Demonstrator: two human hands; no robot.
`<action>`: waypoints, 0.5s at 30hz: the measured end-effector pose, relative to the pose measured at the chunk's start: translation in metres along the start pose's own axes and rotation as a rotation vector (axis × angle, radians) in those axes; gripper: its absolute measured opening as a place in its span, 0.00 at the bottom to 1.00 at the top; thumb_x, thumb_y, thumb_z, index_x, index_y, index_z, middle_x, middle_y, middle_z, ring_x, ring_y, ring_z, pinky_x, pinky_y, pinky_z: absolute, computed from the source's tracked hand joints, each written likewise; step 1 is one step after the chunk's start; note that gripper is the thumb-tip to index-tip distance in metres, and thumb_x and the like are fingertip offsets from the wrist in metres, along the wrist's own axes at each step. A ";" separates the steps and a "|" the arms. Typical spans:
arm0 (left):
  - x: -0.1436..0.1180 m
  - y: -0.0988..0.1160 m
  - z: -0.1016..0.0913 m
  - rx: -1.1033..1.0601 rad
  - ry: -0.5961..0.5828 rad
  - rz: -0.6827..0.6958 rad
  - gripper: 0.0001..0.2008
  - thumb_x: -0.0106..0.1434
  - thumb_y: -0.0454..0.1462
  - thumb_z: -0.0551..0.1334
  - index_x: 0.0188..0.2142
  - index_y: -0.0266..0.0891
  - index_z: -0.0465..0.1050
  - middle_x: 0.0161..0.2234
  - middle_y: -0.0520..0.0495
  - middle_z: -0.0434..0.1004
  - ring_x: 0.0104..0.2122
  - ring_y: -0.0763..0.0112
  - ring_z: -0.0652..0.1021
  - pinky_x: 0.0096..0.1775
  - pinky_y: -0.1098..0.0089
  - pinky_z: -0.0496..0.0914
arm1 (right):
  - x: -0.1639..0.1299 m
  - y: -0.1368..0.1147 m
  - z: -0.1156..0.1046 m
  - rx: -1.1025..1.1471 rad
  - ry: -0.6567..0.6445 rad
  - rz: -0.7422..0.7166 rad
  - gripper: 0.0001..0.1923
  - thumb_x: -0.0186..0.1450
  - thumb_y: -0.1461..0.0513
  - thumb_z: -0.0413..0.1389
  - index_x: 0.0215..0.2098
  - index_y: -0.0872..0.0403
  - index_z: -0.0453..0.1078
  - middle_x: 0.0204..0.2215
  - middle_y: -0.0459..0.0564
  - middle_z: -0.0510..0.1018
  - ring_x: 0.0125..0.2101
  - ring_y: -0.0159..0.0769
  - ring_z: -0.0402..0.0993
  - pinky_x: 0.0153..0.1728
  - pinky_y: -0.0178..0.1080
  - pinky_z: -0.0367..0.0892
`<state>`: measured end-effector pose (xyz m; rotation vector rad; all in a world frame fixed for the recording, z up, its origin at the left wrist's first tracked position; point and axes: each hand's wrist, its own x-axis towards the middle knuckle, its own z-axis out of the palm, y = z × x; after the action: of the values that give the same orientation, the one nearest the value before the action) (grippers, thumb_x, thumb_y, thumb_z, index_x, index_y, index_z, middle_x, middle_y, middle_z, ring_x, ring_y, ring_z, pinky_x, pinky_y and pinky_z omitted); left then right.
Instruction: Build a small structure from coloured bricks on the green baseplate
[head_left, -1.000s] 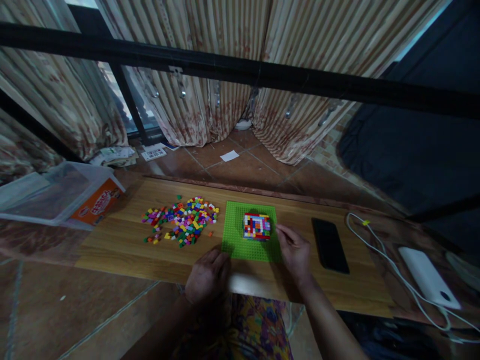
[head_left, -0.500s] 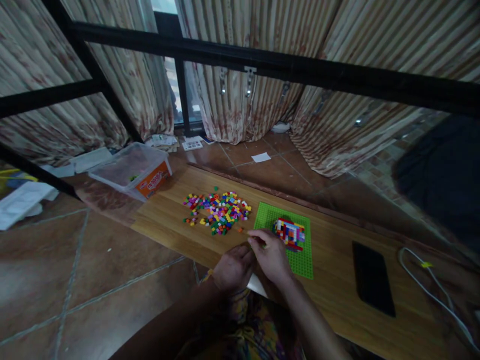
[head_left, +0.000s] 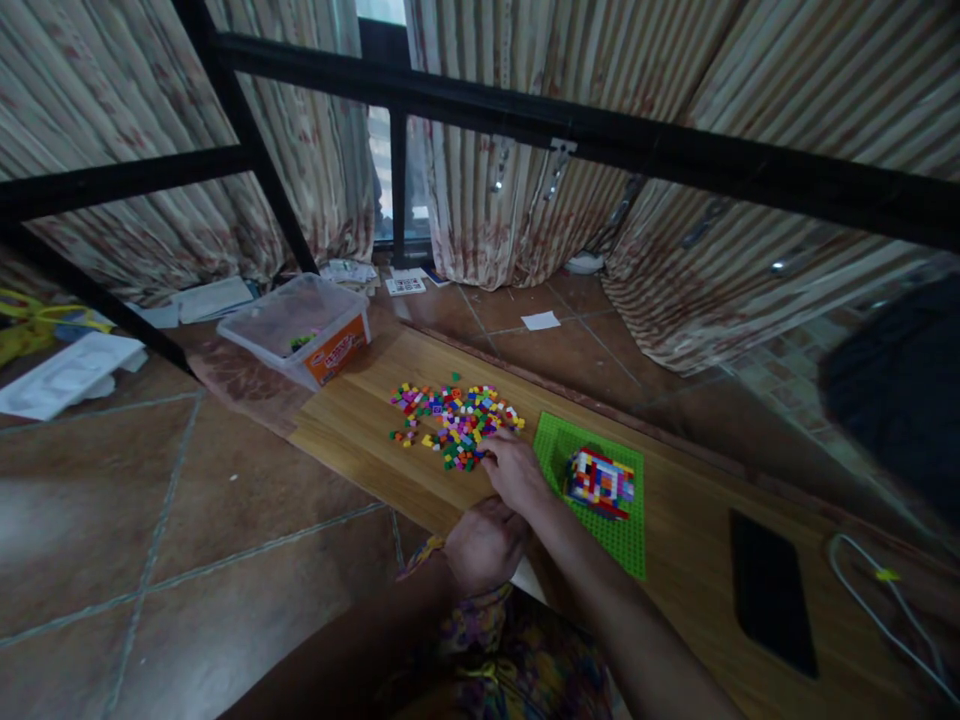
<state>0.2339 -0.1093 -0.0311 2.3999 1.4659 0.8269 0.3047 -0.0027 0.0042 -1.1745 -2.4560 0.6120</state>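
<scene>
The right hand [head_left: 514, 470] has crossed from the block [head_left: 600, 481] to the near edge of the brick pile [head_left: 456, 423], where a second ago it sat beside the block on the green plate [head_left: 626, 540]; the move suggests another brick is being picked. Its fingers [head_left: 493, 446] curl down onto the pile's rim, fingertips touching or just over the bricks, back of the hand up, forearm running in from the lower right. Whether a brick is already pinched cannot be told: the fingertips hide under the hand. The left hand [head_left: 484, 545] has stayed at the near edge of the board [head_left: 360, 440], loosely curled, knuckles up, holding nothing that shows.

The block, a small multicoloured cube of bricks, stands on the plate just right of the right hand, apart from it. The pile lies on the board to the plate's left. Beyond the pile, at the board's far left corner, sits a clear tub [head_left: 300, 335] with an orange label. A dark phone [head_left: 772, 590] lies flat on the board well right of the plate, with a white cable [head_left: 874, 600] beyond it. Striped curtains [head_left: 525, 210] hang behind a black frame [head_left: 600, 140].
</scene>
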 end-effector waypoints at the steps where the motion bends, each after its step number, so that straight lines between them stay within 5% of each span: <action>1: 0.000 0.000 0.000 0.007 0.003 -0.001 0.04 0.62 0.34 0.56 0.31 0.38 0.69 0.31 0.45 0.74 0.33 0.66 0.75 0.37 0.65 0.71 | -0.001 0.000 -0.001 -0.010 -0.010 0.011 0.11 0.58 0.72 0.58 0.35 0.52 0.76 0.36 0.51 0.76 0.39 0.39 0.73 0.43 0.39 0.68; 15: 0.001 -0.002 -0.002 0.048 0.034 0.045 0.03 0.59 0.33 0.57 0.31 0.38 0.69 0.30 0.45 0.74 0.32 0.66 0.74 0.37 0.66 0.71 | -0.002 -0.003 -0.005 -0.092 -0.108 0.080 0.05 0.62 0.65 0.58 0.36 0.53 0.75 0.40 0.51 0.75 0.41 0.37 0.71 0.45 0.37 0.65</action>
<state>0.2315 -0.1080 -0.0299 2.4743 1.4653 0.8566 0.3067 -0.0044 0.0098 -1.3138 -2.5623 0.6054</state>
